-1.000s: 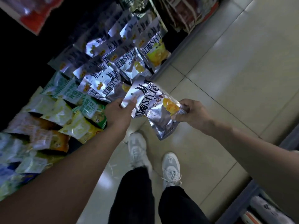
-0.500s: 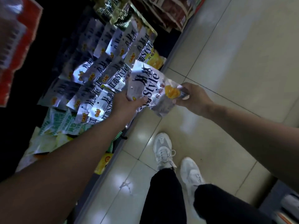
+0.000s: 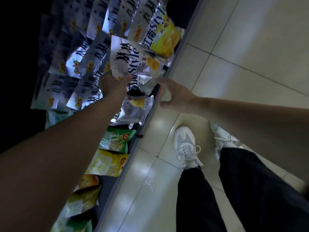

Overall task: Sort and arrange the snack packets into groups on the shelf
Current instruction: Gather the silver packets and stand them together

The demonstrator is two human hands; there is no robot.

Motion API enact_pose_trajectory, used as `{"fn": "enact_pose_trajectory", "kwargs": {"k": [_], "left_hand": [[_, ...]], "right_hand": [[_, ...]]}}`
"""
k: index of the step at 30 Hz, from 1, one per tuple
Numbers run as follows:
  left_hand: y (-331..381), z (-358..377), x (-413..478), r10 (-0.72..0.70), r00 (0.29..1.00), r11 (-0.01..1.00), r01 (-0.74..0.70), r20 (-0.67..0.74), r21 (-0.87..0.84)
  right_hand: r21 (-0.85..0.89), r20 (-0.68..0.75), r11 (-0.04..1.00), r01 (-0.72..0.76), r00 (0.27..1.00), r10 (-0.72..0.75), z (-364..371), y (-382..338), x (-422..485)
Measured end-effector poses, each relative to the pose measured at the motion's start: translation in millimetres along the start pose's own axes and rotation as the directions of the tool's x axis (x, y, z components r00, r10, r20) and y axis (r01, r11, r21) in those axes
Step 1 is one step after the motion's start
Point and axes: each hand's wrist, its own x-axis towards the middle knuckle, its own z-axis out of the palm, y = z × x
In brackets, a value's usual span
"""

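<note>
My left hand (image 3: 113, 84) grips the lower left edge of a silver snack packet (image 3: 132, 61) printed "Style" with a yellow chip picture. It holds the packet over the shelf's front rows of matching silver packets (image 3: 87, 52). My right hand (image 3: 175, 94) is beside the packet's right corner with fingers and thumb spread; only the fingertips are near the foil. Another silver packet (image 3: 135, 108) lies just below, at the shelf's front. A silver and yellow packet (image 3: 165, 39) lies farther along the edge.
Green packets (image 3: 115, 139) and yellow packets (image 3: 108, 163) lie nearer me along the shelf edge (image 3: 119, 180). To the right is a tiled floor (image 3: 242, 47), where my white shoes (image 3: 185, 146) stand. The back of the shelf is dark.
The silver packet moved from over the floor to over the shelf's silver rows. My right hand let go of its corner and opened. The view swung closer to the shelf.
</note>
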Motion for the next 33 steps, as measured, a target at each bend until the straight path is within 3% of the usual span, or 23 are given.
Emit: {"fn": "enact_pose_trajectory", "kwargs": {"k": [4,8,11,16,20,24,29,33], "left_hand": [[-21,14,18,-0.013,0.999,0.995,0.016,-0.03,0.094],[-37,21,30,-0.068,0.996,0.974,0.077,-0.05,0.213],[-39,22,32,-0.05,0.998,0.951,0.062,-0.048,0.304],[-34,14,31,0.05,0.993,0.916,-0.003,-0.107,0.4],[-10,7,44,0.065,0.979,0.94,0.005,-0.192,0.341],[-4,6,50,-0.033,0.997,0.939,0.056,-0.07,0.339],[-15,6,29,-0.066,0.996,0.927,0.041,0.053,0.372],[-30,-2,6,-0.033,0.999,0.926,0.021,0.027,0.376]], "right_hand": [[-0.026,0.015,0.999,0.039,0.999,-0.038,17,10,33],[-0.413,0.097,0.91,0.042,0.995,-0.001,23,27,56],[-0.54,0.122,0.839,0.069,0.993,-0.003,20,33,61],[-0.55,0.157,0.832,0.073,0.987,0.017,6,13,70],[-0.532,0.162,0.843,0.077,0.987,0.012,-4,-9,78],[-0.571,0.243,0.821,-0.013,0.952,0.185,-4,-10,81],[-0.626,0.19,0.78,-0.002,0.97,0.155,-8,-7,68],[-0.604,0.179,0.797,-0.017,0.971,0.156,-17,-2,46]]}}
